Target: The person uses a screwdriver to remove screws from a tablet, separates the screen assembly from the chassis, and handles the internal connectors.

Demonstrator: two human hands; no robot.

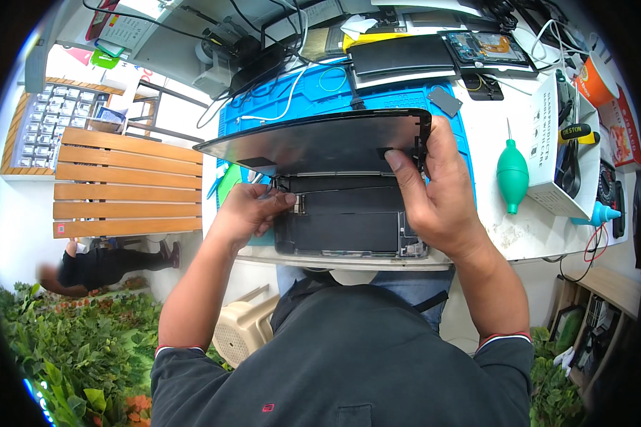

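An opened tablet lies at the table's near edge, its body [352, 231] showing black battery cells and small metal parts along the rim. The detached screen panel [313, 146] stands tilted up along the far side of that body, its grey back facing me. My right hand [441, 199] grips the panel's right end, thumb on the back and fingers behind the edge. At the body's left end, my left hand [246, 213] has thumb and fingers pinched together beside a small metal connector. Whatever those fingers hold is hidden.
A blue work mat [313, 92] lies beneath the panel. Behind are a black tablet [402, 57] and an opened device [488, 50]. To the right stand a green air blower [513, 174] and a white box [548, 156] of tools. A person [114, 267] is beside the slatted bench [128, 185].
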